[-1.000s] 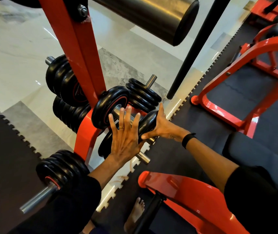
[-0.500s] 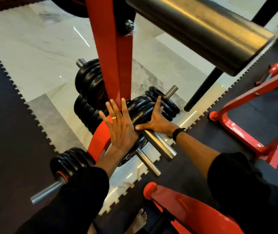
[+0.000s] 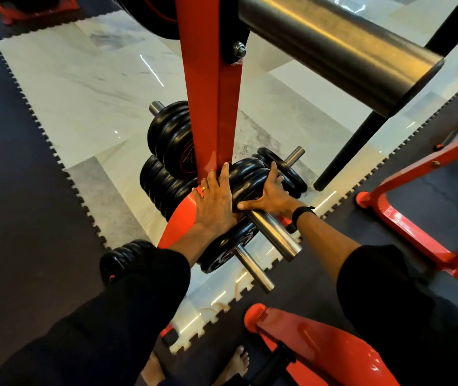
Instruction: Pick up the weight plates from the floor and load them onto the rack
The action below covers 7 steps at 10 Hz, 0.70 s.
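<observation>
Counts, head view: 2 hands on the plates, left hand [image 3: 216, 201] & right hand [image 3: 271, 192]. 1 ring [image 3: 204, 188], 1 black wristband [image 3: 301, 214]. 2 bare feet at bottom edge. 1 red rack upright [image 3: 211, 107]. Approx 5 plate stacks on rack pegs; plates per stack can't be counted, too bunched. 1 big steel sleeve [image 3: 333, 48] up top.

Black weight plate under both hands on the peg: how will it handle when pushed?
The weight plate looks rigid and probably heavy for its size. Threaded on the steel peg, it should slide, not roll off. Its glossy rim may be slippery under the left hand and right hand.
</observation>
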{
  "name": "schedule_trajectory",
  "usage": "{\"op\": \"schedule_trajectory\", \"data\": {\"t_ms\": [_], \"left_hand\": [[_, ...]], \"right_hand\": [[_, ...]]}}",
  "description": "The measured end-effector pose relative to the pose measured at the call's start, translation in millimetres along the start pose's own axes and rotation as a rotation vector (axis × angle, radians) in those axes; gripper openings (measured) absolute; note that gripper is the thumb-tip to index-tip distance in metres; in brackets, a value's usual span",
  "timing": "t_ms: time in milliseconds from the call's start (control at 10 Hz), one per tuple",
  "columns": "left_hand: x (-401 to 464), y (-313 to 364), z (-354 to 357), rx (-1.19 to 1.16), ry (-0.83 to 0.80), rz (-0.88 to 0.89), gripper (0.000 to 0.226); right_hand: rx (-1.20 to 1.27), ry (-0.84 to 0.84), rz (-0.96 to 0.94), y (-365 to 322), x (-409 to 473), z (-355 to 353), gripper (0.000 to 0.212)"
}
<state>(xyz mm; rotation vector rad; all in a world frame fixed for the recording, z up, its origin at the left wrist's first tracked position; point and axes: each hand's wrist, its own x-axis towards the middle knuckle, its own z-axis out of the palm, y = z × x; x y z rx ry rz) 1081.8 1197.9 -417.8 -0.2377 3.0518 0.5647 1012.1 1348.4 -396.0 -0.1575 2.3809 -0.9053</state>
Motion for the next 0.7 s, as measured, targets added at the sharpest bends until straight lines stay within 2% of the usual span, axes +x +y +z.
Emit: {"op": "schedule_trajectory", "data": {"t_ms": [100, 200, 300, 400, 500, 600, 700], "left_hand": [[4, -5, -6, -0.016, -0.088, 0.006, 0.131], [6, -6, -13, -0.020, -0.180, 0.004, 0.136], [-7, -15, -25, -0.004, -0.306, -0.001, 0.145], [-30, -35, -28, -0.038, -0.333, 0.044, 0.142], [-78, -89, -23, -0.167, -0.336, 0.036, 0.130], [-101, -131, -23, -0.306, -0.345, -0.048, 0.128], [-116, -182, -53, -0.570, -0.218, -0.219, 0.124]], "right_hand": [[-0.196, 0.120, 0.038, -6, -15, 14, 0.140], [-0.280, 0.257, 0.021, -11, -30, 30, 0.122], [-0.272, 0.302, 0.051, -18, -54, 58, 0.100], [-0.239, 0.261, 0.055, -20, -61, 74, 0.093], [-0.213, 0.279, 0.025, -38, -63, 90, 0.078], [-0.171, 0.275, 0.041, -53, -59, 102, 0.050], [-0.123, 0.198, 0.081, -86, -55, 115, 0.028]]}}
